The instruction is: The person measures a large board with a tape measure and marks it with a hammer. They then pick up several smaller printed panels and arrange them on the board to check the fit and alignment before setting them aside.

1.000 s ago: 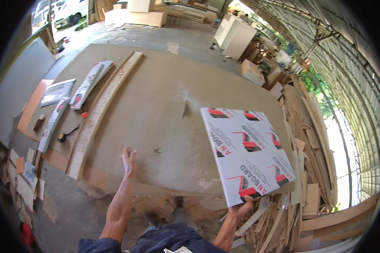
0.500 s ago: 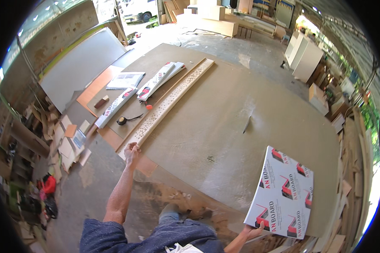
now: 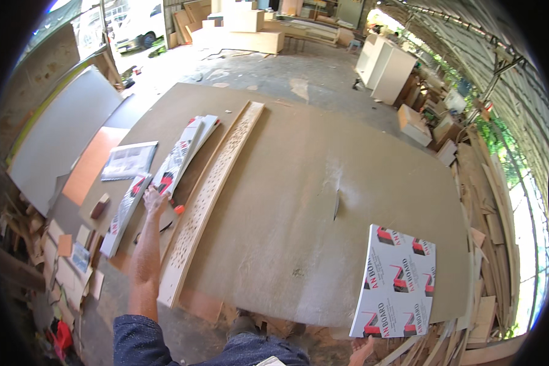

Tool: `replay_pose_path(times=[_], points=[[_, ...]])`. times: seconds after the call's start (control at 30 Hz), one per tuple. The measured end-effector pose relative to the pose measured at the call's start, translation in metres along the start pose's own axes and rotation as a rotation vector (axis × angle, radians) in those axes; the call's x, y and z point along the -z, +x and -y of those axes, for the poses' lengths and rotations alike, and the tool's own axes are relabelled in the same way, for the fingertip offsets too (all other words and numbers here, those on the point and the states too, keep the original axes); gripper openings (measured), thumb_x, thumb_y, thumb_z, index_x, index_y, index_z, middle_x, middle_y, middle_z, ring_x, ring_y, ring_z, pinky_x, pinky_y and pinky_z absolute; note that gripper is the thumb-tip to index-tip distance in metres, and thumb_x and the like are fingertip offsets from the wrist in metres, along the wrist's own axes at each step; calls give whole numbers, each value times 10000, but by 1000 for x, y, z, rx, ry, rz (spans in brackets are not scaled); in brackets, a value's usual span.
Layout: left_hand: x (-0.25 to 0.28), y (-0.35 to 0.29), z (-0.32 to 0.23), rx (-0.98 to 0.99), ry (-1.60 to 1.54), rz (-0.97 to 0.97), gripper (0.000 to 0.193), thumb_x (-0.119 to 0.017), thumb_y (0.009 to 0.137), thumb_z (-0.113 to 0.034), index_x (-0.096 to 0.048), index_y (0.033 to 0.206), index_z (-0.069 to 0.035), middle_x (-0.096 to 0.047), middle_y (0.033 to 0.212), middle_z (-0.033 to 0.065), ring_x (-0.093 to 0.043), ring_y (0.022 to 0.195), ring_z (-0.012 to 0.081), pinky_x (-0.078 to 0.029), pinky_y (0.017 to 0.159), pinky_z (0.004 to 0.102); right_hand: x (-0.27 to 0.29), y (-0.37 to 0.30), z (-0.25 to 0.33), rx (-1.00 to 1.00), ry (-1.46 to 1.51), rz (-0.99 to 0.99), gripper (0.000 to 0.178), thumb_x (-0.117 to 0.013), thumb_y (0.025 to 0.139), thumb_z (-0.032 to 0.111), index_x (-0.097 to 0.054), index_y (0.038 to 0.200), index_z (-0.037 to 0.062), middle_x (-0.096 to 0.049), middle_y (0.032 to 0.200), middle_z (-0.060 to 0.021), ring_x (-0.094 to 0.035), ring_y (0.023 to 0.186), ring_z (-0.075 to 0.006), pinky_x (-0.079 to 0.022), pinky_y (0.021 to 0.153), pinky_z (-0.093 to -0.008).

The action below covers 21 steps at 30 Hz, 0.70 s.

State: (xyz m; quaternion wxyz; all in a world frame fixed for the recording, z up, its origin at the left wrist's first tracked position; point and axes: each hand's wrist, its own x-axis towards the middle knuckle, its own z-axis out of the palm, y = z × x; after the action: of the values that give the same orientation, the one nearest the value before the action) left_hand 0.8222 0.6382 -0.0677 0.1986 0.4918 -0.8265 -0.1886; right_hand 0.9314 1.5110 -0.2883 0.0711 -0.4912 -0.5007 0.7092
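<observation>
My left hand (image 3: 157, 200) reaches over the table, its fingers extended at the near end of two long white printed board strips (image 3: 180, 152). Another white strip (image 3: 125, 216) lies just left of that hand. Below the near edge of a white printed board panel (image 3: 396, 283), my right hand (image 3: 361, 351) has its fingers stretched out; whether it touches the panel is hard to tell. The panel lies flat on the table's near right. Between hands and panel runs a long wooden fence (image 3: 210, 204) speckled with small holes. A saw blade (image 3: 337, 204) stands up through the tabletop.
The broad brown table (image 3: 274, 244) fills the middle. On its left are a plastic-wrapped sheet packet (image 3: 129, 160), a dark red block (image 3: 100, 206) and an orange-red item (image 3: 179, 209). Stacked timber offcuts (image 3: 491, 226) line the right side; a white cabinet (image 3: 387, 70) stands behind.
My left hand has left the near end of the fence and moved to the strips. My right hand has let go of the panel's edge and dropped lower. The view has shifted.
</observation>
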Motion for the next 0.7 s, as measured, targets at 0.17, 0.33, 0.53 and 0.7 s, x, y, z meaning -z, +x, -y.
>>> replay_pose_path(times=[0.17,0.33,0.53,0.7], points=[[-35,64,-21,-114,331,-66,759,-850,771,-332,-549,1353,49,-571,1407,212,-576,1248,314,-468,1035,426,60,-16,-81,29,-205,-42,344,-660,922,352,-644,953,10,-684,780,-133,-650,635,-234,-546,568,-387],[-67,76,-26,-183,343,22,712,-848,782,-312,-568,1328,49,-598,1359,194,-592,1200,296,-477,1011,413,103,-77,-137,-211,-431,-288,221,-674,899,180,-627,959,-27,-684,752,-150,-673,608,-265,-571,541,-400],[-73,90,-16,-219,324,60,655,-844,796,-288,-592,1298,49,-631,1302,171,-611,1144,273,-486,981,396,144,-126,-165,-503,-431,-254,355,-615,971,88,-520,1224,-143,-707,881,-228,-736,746,-357,-632,674,-496],[-61,102,-3,-270,169,84,607,-841,808,-267,-611,1273,49,-658,1254,153,-628,1096,254,-495,957,383,108,-134,-132,-211,-308,-235,295,-632,947,88,-564,1140,-124,-685,803,-189,-689,651,-291,-548,533,-406]])
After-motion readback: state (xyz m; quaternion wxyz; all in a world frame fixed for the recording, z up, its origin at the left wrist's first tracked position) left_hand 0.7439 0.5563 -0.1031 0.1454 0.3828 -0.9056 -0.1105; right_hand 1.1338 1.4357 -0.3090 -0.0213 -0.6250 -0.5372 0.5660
